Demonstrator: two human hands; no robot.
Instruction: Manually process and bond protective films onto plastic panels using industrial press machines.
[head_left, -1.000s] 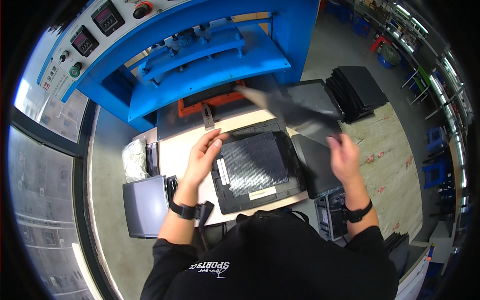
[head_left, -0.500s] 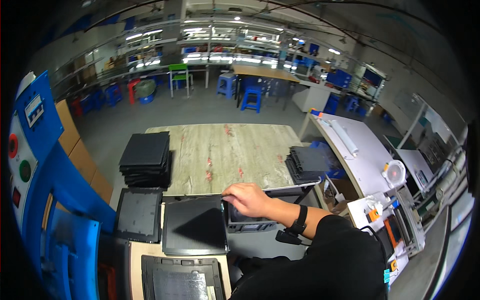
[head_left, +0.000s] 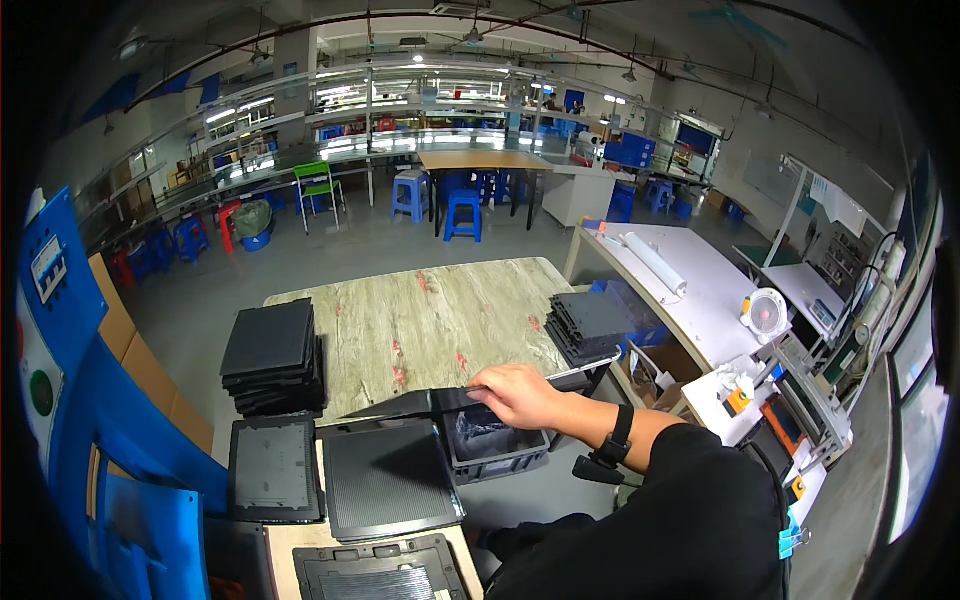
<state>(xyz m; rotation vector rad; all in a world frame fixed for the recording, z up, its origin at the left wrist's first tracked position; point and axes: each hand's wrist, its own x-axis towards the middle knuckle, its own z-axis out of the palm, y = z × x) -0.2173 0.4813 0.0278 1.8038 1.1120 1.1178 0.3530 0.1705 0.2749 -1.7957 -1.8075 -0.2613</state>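
Observation:
My right hand [head_left: 518, 394] pinches the right end of a thin black panel [head_left: 405, 404], seen nearly edge-on just off the table's near edge. Below it lies a ribbed black panel [head_left: 390, 475], partly in shadow. To its left is a dark framed panel [head_left: 273, 468] with a greyer middle. Closest to me, a black tray-like frame [head_left: 385, 570] with a shiny striped insert rests on a light board and is cut off by the lower edge. A grey crate [head_left: 500, 462] stands under my right hand, holding something dark and glossy. My left hand does not show.
The wood-patterned table [head_left: 440, 310] carries a stack of black panels [head_left: 268, 345] at left and a shorter stack [head_left: 592, 322] at right. A blue machine [head_left: 150, 400] borders the left. On the right, a white workbench [head_left: 690, 285] holds a roll and a small fan [head_left: 766, 313].
My right hand has raised a thin black panel and carried it a little away from the ribbed panel, toward the table. The whole view has also turned slightly right.

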